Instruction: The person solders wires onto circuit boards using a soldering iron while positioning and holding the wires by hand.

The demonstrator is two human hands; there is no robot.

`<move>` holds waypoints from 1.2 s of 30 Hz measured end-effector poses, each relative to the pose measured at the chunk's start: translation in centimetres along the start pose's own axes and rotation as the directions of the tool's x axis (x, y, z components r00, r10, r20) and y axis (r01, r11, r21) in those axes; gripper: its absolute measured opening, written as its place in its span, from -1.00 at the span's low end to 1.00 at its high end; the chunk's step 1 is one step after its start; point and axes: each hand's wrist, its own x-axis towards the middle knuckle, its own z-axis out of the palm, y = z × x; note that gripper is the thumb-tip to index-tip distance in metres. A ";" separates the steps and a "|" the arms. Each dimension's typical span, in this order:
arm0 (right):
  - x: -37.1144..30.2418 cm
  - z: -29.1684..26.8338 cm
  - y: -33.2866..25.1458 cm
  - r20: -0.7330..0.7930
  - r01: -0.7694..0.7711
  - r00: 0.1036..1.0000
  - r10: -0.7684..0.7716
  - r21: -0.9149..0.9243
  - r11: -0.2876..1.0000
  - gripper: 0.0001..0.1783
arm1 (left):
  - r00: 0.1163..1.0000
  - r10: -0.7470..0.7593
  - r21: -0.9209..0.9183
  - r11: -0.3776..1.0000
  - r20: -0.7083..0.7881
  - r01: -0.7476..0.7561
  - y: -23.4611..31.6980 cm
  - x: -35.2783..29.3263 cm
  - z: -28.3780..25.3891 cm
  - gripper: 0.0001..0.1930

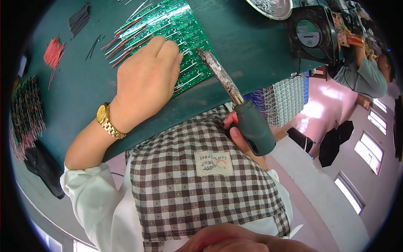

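Observation:
My left hand (145,77), with a gold watch (105,115) on the wrist, rests over a green circuit board panel (195,31). Its fingers are curled and closed, and the fingertips are hidden beneath the hand, so what they pinch does not show. Red, black and white wires (126,40) lie in rows across the board, their ends sticking out past its left edge. In my right hand (240,139), mostly hidden behind the dark green handle, is a soldering iron (255,128). The iron slants up to the left, its tip close to the board's right side.
Bundles of red wires (53,52) and black wires (79,19) lie on the green table (235,38), left of the board. Wired boards (27,109) hang at the far left edge. A metal bowl (279,8) and black fan (312,35) stand right. Another person (365,75) sits beyond.

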 end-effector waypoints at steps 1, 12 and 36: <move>0.0 -0.3 0.3 0.033 0.051 0.998 -0.048 -0.093 0.994 -0.70 | 1.000 -0.002 0.000 1.000 0.002 0.002 0.0 0.0 0.0 -0.88; -0.4 -0.6 0.3 0.072 0.011 0.997 0.002 -0.186 0.983 -0.68 | 1.000 0.006 -0.013 1.000 0.019 -0.006 -0.1 0.1 -0.2 -0.88; -0.4 -0.3 0.3 -0.128 0.042 0.991 -0.022 0.151 0.988 -0.72 | 1.000 0.004 0.006 1.000 0.028 -0.004 0.4 0.2 -0.3 -0.88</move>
